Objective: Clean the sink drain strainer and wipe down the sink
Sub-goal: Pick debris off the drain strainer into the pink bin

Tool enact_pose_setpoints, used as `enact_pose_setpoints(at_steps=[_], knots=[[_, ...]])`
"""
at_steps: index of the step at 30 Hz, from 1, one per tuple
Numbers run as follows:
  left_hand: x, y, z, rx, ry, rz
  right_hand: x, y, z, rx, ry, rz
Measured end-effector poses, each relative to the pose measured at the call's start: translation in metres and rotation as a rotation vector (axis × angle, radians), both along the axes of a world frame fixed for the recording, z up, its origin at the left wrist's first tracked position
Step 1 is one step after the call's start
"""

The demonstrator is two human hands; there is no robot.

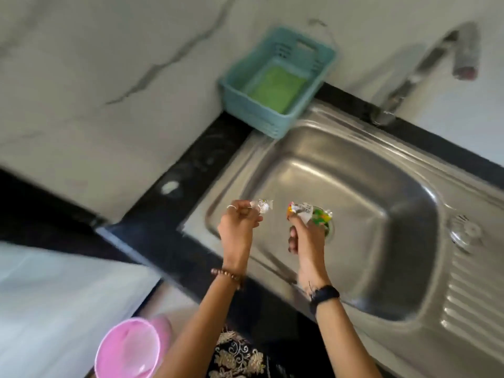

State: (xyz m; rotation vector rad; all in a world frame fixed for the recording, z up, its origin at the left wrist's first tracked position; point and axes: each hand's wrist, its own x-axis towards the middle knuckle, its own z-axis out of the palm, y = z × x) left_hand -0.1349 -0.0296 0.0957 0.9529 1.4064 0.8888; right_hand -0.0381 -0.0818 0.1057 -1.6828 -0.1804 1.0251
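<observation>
The drain strainer [326, 227] sits in the steel sink [381, 186], mostly hidden by my right hand [305, 236], whose fingers pinch a wrapper [302, 211]; my left hand [238, 225] pinches another scrap [261, 205]. I should bin both in the pink bucket [128, 347] before lifting it.

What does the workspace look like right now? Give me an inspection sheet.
Surface: steel sink basin bare, set in black counter.
Job's things: drain mostly hidden behind the right hand; strainer not discernible.
Clutter: torn sachet pieces, one in each hand; teal basket with green pad at the corner.
Hands: left hand pinches small sachet piece; right hand pinches larger sachet piece.
Cables: nothing seen.
Surroundings: faucet, marbled wall, pink bin below.
</observation>
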Motion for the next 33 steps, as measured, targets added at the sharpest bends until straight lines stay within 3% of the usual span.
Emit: enact_pose_setpoints(at_steps=[4, 8, 12, 15, 20, 30, 33], knots=[[-0.085, -0.044, 0.035, 0.119, -0.134, 0.389, -0.089, -0.012, 0.028, 0.19, 0.039, 0.453], [-0.166, -0.105, 0.035, 0.134, -0.084, 0.754, -0.179, -0.038, 0.021, 0.227, -0.006, 0.956], [-0.246, -0.179, -0.008, -0.057, -0.062, 1.148, -0.255, -0.076, -0.027, 0.108, -0.301, 1.433], [-0.294, -0.231, -0.058, -0.23, -0.281, 1.34, -0.302, -0.1, -0.075, 0.01, -0.53, 1.669], [-0.347, -0.274, -0.158, -0.433, -0.412, 1.454, -0.356, -0.122, -0.171, -0.104, -0.69, 1.853], [-0.404, -0.238, -0.44, -0.523, -0.101, 1.361, -0.44, -0.102, -0.443, -0.159, -0.819, 1.852], [-0.407, -0.23, -0.505, -0.558, -0.147, 1.319, -0.454, -0.093, -0.511, -0.238, -0.788, 1.923]])
